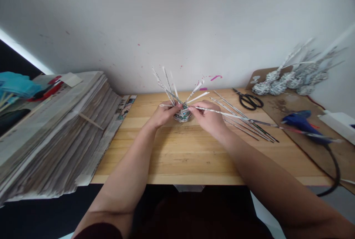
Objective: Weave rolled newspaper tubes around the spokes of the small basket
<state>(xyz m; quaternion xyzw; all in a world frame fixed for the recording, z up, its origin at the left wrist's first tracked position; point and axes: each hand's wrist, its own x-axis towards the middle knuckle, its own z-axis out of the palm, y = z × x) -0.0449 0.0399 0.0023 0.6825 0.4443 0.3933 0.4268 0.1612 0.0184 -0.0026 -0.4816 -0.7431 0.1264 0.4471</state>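
Observation:
A small round basket (pixel 182 116) woven from rolled paper sits on the wooden table, with several paper spokes (pixel 168 84) sticking up and out of it. My left hand (pixel 166 114) grips the basket's left side, its thumb pressed on the rim. At the right side, my right hand (pixel 206 115) pinches a long rolled paper strip (pixel 230 114) close to the weave. From there the strip runs out over the hand to the right. The fingers beneath the basket are partly hidden.
Several loose paper rolls (pixel 249 131) lie right of my hand, near black scissors (pixel 249 100). Farther right are a blue glue gun (pixel 303 122) on brown board and several woven paper pieces (pixel 280 82). A tall newspaper stack (pixel 66 139) stands left.

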